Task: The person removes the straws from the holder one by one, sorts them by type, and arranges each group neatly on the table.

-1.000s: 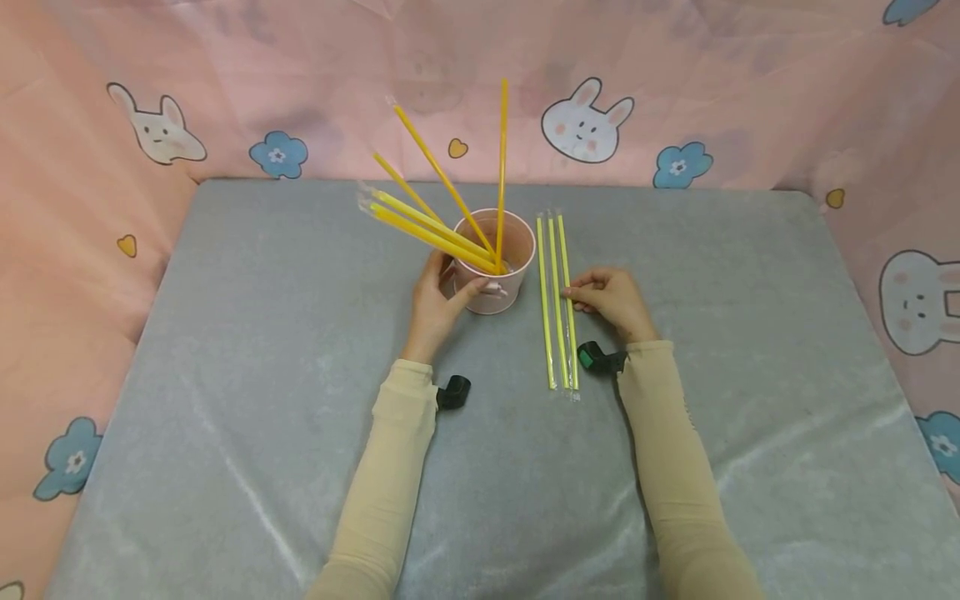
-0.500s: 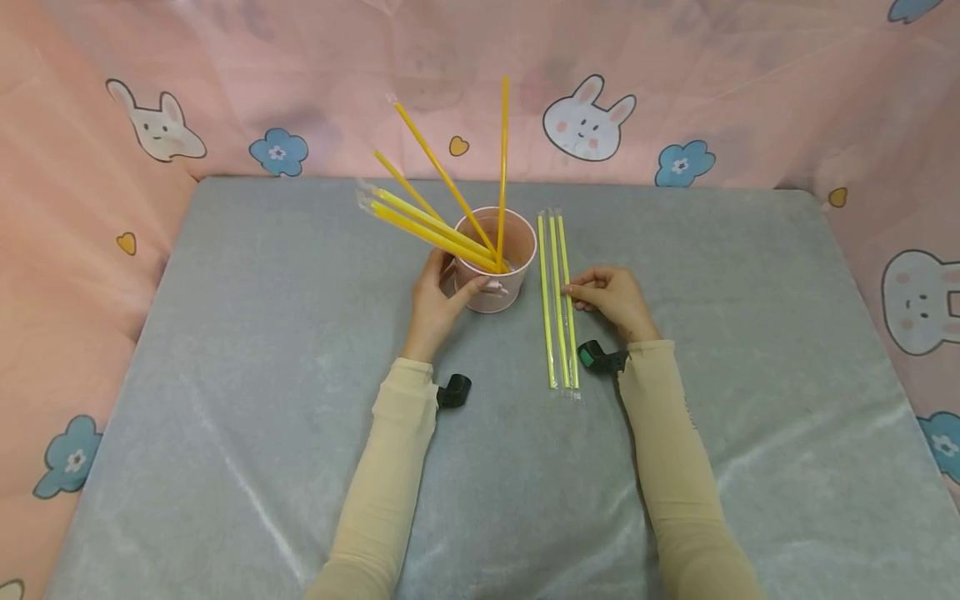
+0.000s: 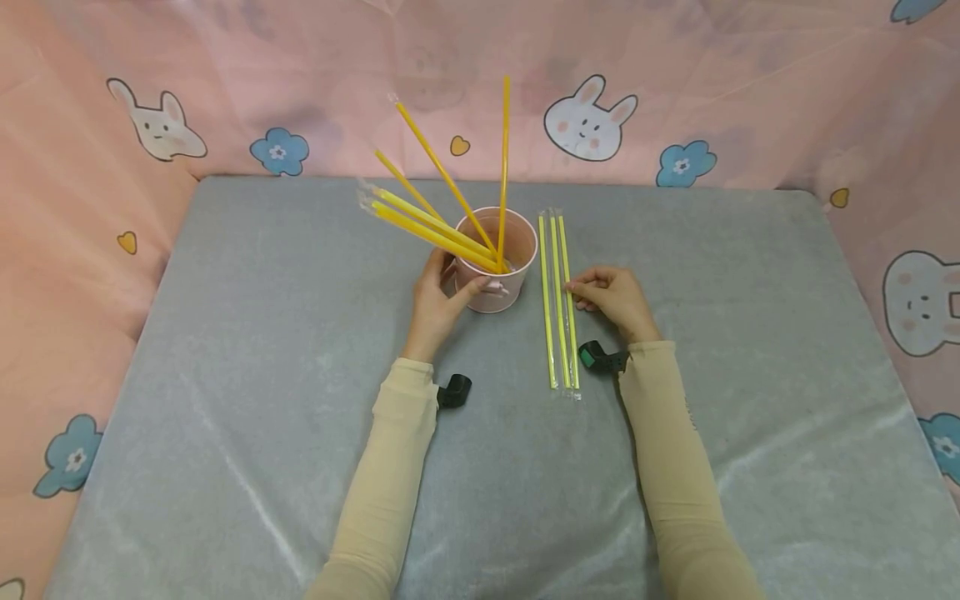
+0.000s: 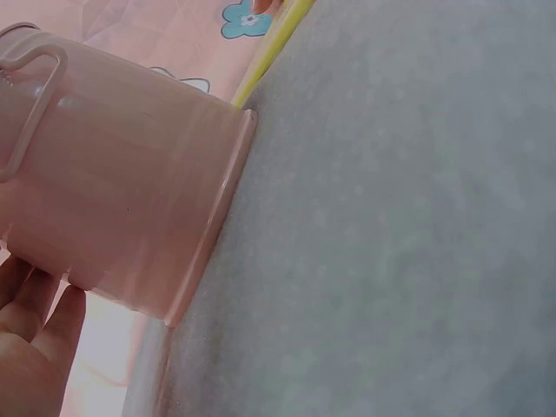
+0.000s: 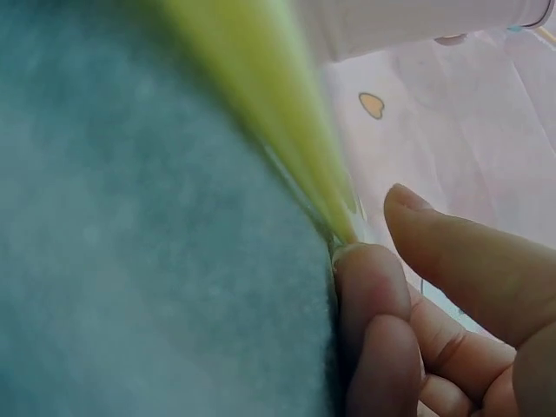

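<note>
My left hand grips the side of a pink bucket, thumb near its front handle and fingers around the left side. In the left wrist view its fingertips lie against the bucket wall. Several orange-yellow straws in clear wrappers stand in the bucket, most leaning left. To the right of the bucket, three wrapped yellow-green straws lie side by side on the table. My right hand touches the rightmost one with its fingertips. In the right wrist view the thumb stands apart from the fingers and straws.
A grey cloth covers the table, with a few creases toward the front. Behind and at both sides hangs a pink curtain printed with rabbits and flowers. Each wrist carries a small black camera.
</note>
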`<act>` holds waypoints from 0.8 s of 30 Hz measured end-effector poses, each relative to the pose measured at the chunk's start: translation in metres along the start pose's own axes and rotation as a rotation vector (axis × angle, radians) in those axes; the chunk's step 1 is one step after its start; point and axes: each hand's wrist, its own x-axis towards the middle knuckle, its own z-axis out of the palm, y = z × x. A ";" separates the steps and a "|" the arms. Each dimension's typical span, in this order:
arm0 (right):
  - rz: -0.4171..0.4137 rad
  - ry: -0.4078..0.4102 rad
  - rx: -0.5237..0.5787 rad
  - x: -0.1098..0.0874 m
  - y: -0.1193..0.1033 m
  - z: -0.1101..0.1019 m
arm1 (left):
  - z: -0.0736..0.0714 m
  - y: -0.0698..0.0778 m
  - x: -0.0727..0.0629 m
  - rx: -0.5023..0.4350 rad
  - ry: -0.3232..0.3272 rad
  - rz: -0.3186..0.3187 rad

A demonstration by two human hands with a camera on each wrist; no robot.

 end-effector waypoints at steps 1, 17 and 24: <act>-0.001 0.003 0.007 0.000 0.000 0.000 | 0.000 0.000 0.000 -0.002 -0.001 0.001; -0.142 0.102 0.171 -0.015 -0.010 -0.013 | 0.001 0.002 -0.001 -0.012 -0.002 -0.006; -0.227 0.174 0.299 -0.030 -0.035 -0.016 | 0.000 0.002 0.000 -0.010 -0.002 -0.004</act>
